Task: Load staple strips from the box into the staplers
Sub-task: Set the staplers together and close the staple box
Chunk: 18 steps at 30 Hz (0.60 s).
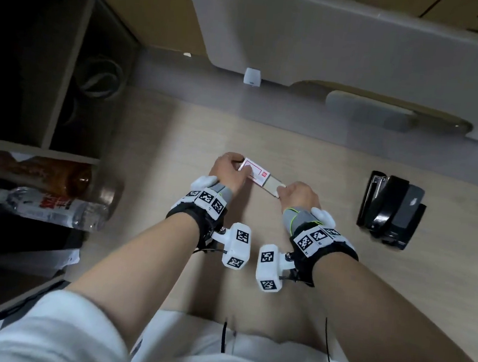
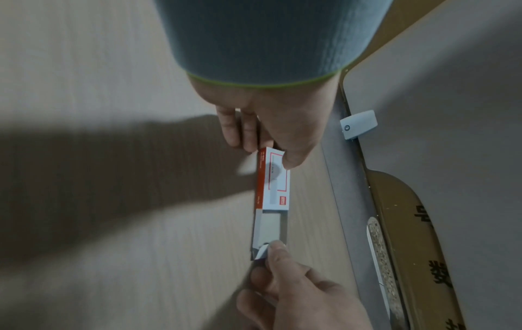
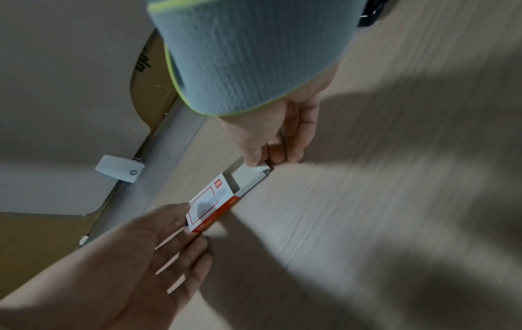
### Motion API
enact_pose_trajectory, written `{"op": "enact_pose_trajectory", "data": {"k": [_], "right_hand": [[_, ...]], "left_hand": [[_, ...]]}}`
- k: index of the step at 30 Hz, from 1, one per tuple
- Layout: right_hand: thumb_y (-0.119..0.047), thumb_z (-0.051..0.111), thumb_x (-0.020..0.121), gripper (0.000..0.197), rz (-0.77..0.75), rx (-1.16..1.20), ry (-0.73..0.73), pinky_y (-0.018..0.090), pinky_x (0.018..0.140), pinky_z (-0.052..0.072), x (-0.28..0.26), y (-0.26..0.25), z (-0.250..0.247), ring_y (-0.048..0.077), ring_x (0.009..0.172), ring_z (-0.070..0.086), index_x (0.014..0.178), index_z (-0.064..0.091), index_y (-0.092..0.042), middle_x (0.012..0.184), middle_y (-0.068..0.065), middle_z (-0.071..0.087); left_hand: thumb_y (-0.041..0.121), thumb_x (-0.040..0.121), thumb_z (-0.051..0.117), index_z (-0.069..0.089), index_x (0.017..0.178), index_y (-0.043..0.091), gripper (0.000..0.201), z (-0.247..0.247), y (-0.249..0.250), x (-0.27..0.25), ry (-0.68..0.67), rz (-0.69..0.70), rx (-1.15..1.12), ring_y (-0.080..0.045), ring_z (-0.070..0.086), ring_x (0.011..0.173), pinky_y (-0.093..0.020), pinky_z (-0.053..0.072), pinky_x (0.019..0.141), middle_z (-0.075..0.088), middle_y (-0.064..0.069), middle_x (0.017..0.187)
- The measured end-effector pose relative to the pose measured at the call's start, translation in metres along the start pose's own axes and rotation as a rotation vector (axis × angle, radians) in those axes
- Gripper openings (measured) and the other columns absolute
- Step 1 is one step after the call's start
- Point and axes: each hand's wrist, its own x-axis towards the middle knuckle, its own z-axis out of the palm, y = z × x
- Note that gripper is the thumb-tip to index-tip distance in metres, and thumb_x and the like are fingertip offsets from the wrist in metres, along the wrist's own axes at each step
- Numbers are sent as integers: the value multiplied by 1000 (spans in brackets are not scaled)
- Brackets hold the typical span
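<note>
- Fingers (image 2: 236, 131) of the left hand (image 1: 228, 169) are curled round one end of the staple box (image 1: 254, 174), which is pinched between thumb and fingertips.
- At the opposite end, the inner tray (image 1: 272, 185) is pinched by thumb and forefinger of the right hand (image 1: 299, 197); the tray is seen partly slid out of the red-and-white sleeve.
- Both forearms are held out over the wooden desk (image 1: 293, 145), wrists bent down, backs of the hands turned up.
- Whether the box rests on the desk or is held just above it cannot be told.
- Two black staplers (image 1: 389, 213) are seen lying side by side, well to the right of the right fingers, untouched.
- Staple strips inside the tray cannot be made out.
</note>
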Motion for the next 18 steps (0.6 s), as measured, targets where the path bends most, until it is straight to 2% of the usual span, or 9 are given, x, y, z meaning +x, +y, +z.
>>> {"op": "enact_pose_trajectory", "data": {"k": [3,5,7,9,12,15,16,18], "right_hand": [[-38,66,81,22,49,119,84,27,71,45,1,-2,-1,28,82,62,93,66,-19,91,3,71],[-40,69,72,23,89,198,104,28,75,52,2,-3,1,25,79,66,88,66,-23,84,-2,72],[-44,67,61,25,132,249,102,32,76,58,7,-5,7,21,73,71,79,66,-26,73,-3,73],[-44,64,54,25,150,296,121,34,72,60,11,-3,12,20,67,72,73,66,-28,65,-4,72],[-43,57,58,21,99,306,107,36,68,61,12,-2,19,22,65,72,74,69,-36,60,-7,71],[-47,45,58,31,18,292,117,42,64,62,28,16,32,28,62,71,79,66,-56,61,-5,71],[-44,46,60,31,0,292,118,42,64,61,25,16,30,29,62,71,80,66,-57,62,-5,71],[-35,52,65,31,-1,307,125,38,72,61,-1,7,7,27,69,70,85,72,-48,71,-6,74]], "left_hand": [[32,75,71,68,95,28,20,3,0,11,-18,-32,18,-15,68,81,-24,50,75,73,7,88],[32,72,70,69,88,29,16,3,-1,11,-39,-48,23,-14,70,78,-28,55,78,73,9,80],[30,71,70,72,88,29,16,4,-4,8,-68,-50,33,-12,70,79,-27,56,79,73,10,78],[29,72,69,75,89,29,19,6,-6,3,-78,-40,42,-12,70,78,-28,56,80,74,10,79],[29,72,68,76,84,34,15,7,-8,-2,-81,-47,33,-13,70,78,-29,57,79,75,9,79],[31,71,67,77,85,36,18,10,-5,-8,-113,-54,36,-16,70,81,-29,57,79,76,7,79],[31,72,67,77,90,35,21,12,-3,-11,-120,-54,38,-16,70,82,-28,57,79,76,7,80],[30,74,67,77,97,32,25,15,1,-18,-136,-53,36,-15,70,82,-25,56,79,76,6,81]]}}
